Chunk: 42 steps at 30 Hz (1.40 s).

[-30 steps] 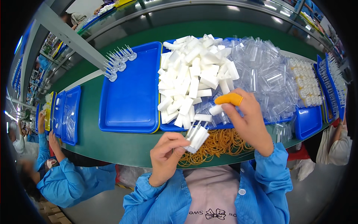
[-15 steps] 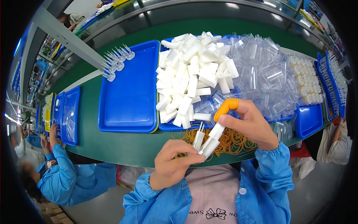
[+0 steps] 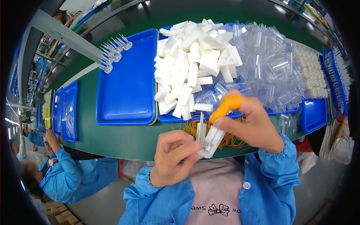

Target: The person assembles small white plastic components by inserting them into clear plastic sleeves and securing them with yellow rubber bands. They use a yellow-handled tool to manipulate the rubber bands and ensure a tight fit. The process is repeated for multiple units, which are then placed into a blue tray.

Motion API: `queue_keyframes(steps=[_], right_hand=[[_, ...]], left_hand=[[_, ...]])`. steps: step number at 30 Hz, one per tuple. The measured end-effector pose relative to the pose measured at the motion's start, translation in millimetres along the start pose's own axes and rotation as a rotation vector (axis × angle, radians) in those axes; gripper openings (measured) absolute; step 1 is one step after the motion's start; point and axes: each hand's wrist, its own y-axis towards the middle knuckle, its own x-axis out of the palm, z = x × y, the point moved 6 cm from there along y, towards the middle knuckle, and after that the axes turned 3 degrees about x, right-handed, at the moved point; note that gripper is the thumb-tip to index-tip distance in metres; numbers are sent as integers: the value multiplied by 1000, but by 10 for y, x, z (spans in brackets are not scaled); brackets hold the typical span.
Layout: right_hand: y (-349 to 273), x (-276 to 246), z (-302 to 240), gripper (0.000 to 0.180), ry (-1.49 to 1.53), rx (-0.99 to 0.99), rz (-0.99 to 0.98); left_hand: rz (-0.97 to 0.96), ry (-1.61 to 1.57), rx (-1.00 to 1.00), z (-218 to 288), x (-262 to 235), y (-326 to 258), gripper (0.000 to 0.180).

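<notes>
My left hand point(image 3: 170, 157) and my right hand point(image 3: 253, 125) meet close to my chest, both pinching a small bundle of white plastic pieces point(image 3: 209, 139). A thin stem sticks up from one piece. An orange finger cot point(image 3: 226, 107) covers my right index finger. Just beyond my hands lies a heap of yellow rubber bands point(image 3: 228, 137) on the green belt point(image 3: 108, 137). Further out, a pile of white plastic blocks point(image 3: 191, 67) fills a blue tray point(image 3: 167, 117).
A bare blue tray point(image 3: 125, 82) sits left of the white pile. Clear plastic caps point(image 3: 270, 67) are heaped to the right, with more blue trays point(image 3: 313, 112) beyond. Several clear nozzles point(image 3: 112, 54) stand at the far left. Another person in blue point(image 3: 71, 174) works at my left.
My hands have come back from the tray toward my chest, bringing the white pieces with them. The right hand has closed onto the bundle held by the left.
</notes>
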Motion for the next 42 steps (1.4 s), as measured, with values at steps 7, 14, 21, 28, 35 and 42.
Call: queue_keyframes(steps=[7,14,21,28,35,42], right_hand=[[-138,124,-115,16,-25,10,78],[-211,238,-201,16,-273,-226,193],[-10,188,-27,14,-12,24,6],[80,205,101,19,-892,-198,183],[49,104,107,18,-838,-222,263],[-38,-195,170,19,-2,60,244]], left_hand=[[286,-24,-133,19,-46,-68,35],[123,-124,-269,-136,-86,-69,17],[251,-318,-413,-248,-122,-110,17],[315,-126,-328,-382,-447,-126,17],[245,-37,-299,-326,-458,-105,18],[-14,-22,-76,-87,-183,2,26]])
